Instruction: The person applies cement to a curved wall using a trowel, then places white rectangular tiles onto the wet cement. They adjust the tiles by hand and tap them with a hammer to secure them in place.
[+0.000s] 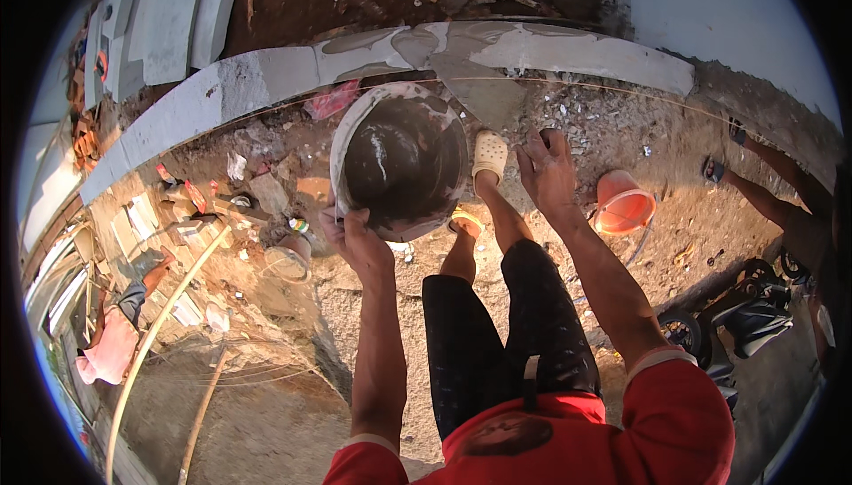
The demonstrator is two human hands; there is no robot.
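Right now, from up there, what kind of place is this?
Probably an outdoor building site. The left hand holds a large bucket with dark, wet-looking mix inside, a low wall has patchy grey smears, and loose scraps lie on the ground.

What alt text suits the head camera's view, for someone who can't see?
A person's left hand grips a round bucket of what looks like wet mortar; the right hand holds what seems a trowel near a low block wall. To the right, an orange bucket sits on dirt.
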